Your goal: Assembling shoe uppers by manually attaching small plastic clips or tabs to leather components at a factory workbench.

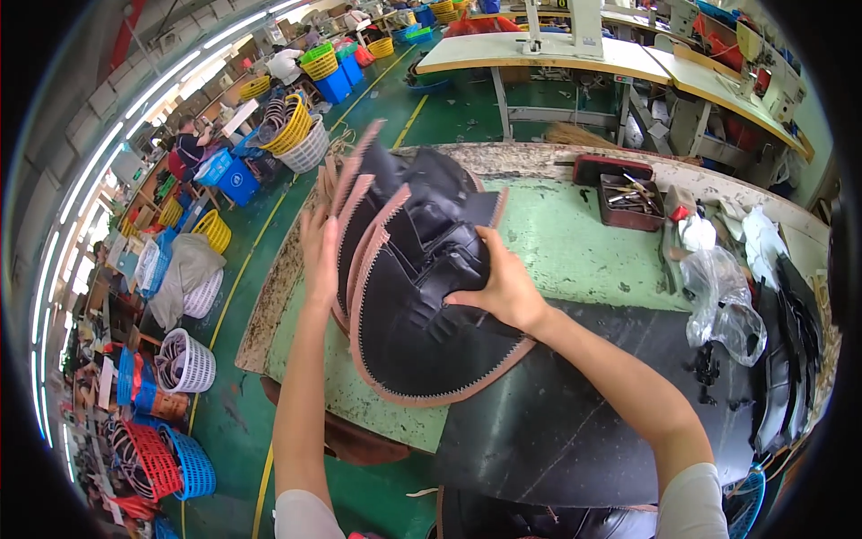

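Note:
A stack of black leather panels (404, 314) with pinkish-brown edging and zigzag-cut black borders stands partly tilted over the worktable (575, 260). The front panel is rounded at its lower end and carries moulded, pocket-like raised parts. My right hand (507, 287) grips these raised parts from the right, thumb across the front and fingers behind. Along the left edge of the stack, my left hand (319, 251) lies with its fingers stretched upward, touching the edges. How the rear panels are layered is partly hidden by the front one.
A black sheet (584, 404) covers the table's near right. Farther off sit an open tool box (628, 198), a clear plastic bag (723, 296) and black leather strips (790, 350). Baskets (184, 359) line the floor at left; sewing tables (575, 58) stand beyond.

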Action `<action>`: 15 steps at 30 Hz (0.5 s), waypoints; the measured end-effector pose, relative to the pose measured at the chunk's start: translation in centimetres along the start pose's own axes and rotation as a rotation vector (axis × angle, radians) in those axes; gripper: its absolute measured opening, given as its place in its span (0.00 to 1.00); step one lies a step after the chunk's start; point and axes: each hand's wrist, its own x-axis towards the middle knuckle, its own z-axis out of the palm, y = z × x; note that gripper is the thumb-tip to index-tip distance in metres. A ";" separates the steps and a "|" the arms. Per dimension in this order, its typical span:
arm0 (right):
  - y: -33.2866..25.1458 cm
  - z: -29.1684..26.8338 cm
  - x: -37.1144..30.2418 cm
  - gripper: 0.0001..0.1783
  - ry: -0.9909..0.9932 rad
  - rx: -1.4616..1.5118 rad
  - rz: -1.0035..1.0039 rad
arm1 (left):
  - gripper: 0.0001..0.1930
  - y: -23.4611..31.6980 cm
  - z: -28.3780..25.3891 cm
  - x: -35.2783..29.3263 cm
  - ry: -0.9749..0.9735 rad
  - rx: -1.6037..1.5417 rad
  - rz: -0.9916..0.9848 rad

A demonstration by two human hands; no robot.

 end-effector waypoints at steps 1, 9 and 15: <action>-0.7 -0.9 -0.3 0.58 0.037 0.093 -0.052 | 0.34 2.0 0.4 0.0 -0.103 -0.397 -0.027; 2.2 -3.2 3.0 0.48 0.117 -0.143 -0.022 | 0.41 14.9 -1.0 -0.8 -0.487 -0.107 0.017; -7.4 -6.3 -3.0 0.47 0.069 0.336 0.178 | 0.43 13.8 -4.0 4.3 -0.799 -0.458 0.041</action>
